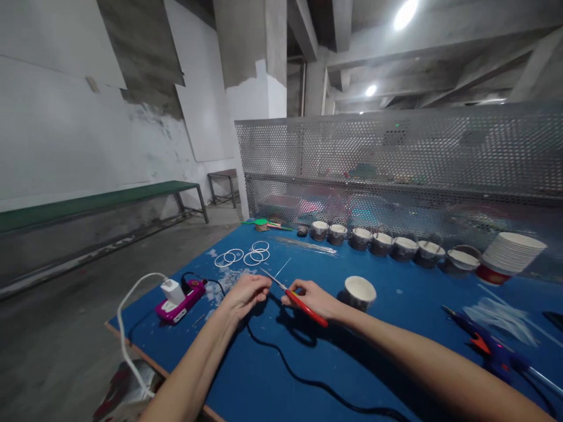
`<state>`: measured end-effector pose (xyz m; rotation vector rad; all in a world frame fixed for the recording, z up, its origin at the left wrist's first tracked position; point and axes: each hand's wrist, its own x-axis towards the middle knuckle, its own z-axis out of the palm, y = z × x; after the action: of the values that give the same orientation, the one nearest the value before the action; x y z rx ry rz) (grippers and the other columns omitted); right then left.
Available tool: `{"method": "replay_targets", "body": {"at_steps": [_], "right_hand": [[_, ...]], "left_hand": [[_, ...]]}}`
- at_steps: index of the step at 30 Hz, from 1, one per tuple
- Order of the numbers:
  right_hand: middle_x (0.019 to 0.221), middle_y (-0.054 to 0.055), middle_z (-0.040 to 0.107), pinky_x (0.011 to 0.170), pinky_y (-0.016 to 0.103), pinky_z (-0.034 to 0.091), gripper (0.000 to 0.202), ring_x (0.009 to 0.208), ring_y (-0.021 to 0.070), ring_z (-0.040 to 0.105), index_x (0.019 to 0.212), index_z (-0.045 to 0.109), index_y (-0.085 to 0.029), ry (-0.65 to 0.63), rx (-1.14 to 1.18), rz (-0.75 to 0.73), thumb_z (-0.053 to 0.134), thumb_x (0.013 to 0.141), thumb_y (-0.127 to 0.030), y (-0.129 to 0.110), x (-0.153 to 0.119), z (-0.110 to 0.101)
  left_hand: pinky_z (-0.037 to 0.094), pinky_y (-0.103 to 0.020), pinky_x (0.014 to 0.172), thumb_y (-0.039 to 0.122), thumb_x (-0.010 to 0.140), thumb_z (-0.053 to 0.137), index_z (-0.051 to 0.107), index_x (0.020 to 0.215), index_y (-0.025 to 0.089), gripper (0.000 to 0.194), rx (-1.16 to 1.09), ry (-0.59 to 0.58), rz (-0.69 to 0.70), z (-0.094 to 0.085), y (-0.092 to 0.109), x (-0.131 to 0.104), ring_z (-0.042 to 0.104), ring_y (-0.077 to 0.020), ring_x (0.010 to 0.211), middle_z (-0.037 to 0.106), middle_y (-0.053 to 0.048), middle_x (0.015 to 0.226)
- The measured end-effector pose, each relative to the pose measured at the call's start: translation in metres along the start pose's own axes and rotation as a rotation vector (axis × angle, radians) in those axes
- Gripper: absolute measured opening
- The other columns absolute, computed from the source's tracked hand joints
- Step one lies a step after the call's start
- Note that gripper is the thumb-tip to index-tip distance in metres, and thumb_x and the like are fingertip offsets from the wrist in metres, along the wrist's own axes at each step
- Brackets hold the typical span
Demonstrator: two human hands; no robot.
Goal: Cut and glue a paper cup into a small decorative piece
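My right hand grips red-handled scissors, whose blades point up and left, close to the fingertips of my left hand. The left fingers are pinched together on a thin pale wire, which slants up to the right past the blades. Whether the blades touch the wire I cannot tell. Beyond my hands lie several white rings and a bundle of thin wires. A white paper cup stands just right of my right hand.
Along the back of the blue table runs a row of dark-coated cups, ending at stacked paper cups. A glue gun lies at right. At left is a purple power strip; a black cable crosses the front.
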<state>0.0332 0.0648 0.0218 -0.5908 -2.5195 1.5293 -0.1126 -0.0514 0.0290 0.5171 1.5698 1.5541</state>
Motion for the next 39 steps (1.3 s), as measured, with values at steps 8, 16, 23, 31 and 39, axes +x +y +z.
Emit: {"method": "replay_targets", "body": {"at_steps": [8, 16, 23, 31, 39], "right_hand": [[0.047, -0.009, 0.041, 0.037, 0.02, 0.032, 0.035, 0.037, 0.0072, 0.037, 0.075, 0.05, -0.02, -0.062, 0.062, 0.108, 0.062, 0.077, -0.053, 0.006, 0.009, 0.01], [0.056, -0.005, 0.051, 0.046, 0.021, 0.036, 0.032, 0.049, 0.0104, 0.046, 0.079, 0.053, -0.019, 0.014, -0.074, 0.054, 0.066, 0.076, -0.048, -0.009, 0.006, 0.007], [0.078, 0.003, 0.064, 0.064, 0.027, 0.04, 0.032, 0.072, 0.0188, 0.058, 0.103, 0.059, -0.02, 0.256, -0.263, -0.058, 0.067, 0.072, -0.024, -0.017, -0.036, -0.052], [0.099, 0.016, 0.067, 0.073, 0.031, 0.046, 0.032, 0.094, 0.0291, 0.064, 0.112, 0.054, -0.012, 0.574, -0.806, 0.428, 0.061, 0.083, -0.024, 0.04, -0.082, -0.16], [0.118, 0.008, 0.058, 0.082, 0.041, 0.052, 0.029, 0.099, 0.0215, 0.06, 0.117, 0.056, -0.017, 0.395, -0.779, 0.563, 0.057, 0.092, -0.03, 0.105, -0.082, -0.16]], "left_hand": [[0.029, -0.011, 0.031, 0.007, 0.058, 0.066, 0.057, 0.046, 0.011, 0.016, -0.008, 0.01, -0.038, -0.002, -0.011, 0.001, 0.043, -0.0026, 0.032, 0.051, 0.001, 0.039], [0.03, -0.013, 0.032, 0.006, 0.057, 0.066, 0.061, 0.051, 0.01, 0.009, -0.051, 0.033, -0.014, 0.004, -0.011, -0.006, 0.043, -0.0041, 0.031, 0.054, -0.001, 0.039], [0.033, -0.011, 0.036, 0.003, 0.057, 0.061, 0.064, 0.07, 0.011, 0.015, -0.241, 0.18, 0.214, -0.01, 0.03, -0.014, 0.045, -0.0041, 0.04, 0.052, 0.004, 0.048], [0.036, -0.012, 0.038, -0.002, 0.058, 0.053, 0.061, 0.066, 0.012, 0.017, -0.409, 0.167, 0.27, 0.025, 0.058, 0.0, 0.046, -0.0049, 0.044, 0.048, 0.005, 0.049], [0.022, -0.012, 0.028, 0.003, 0.07, 0.054, 0.053, 0.066, 0.014, 0.012, -0.446, 0.036, 0.09, 0.086, 0.041, 0.015, 0.036, -0.0035, 0.035, 0.045, 0.004, 0.049]]}}
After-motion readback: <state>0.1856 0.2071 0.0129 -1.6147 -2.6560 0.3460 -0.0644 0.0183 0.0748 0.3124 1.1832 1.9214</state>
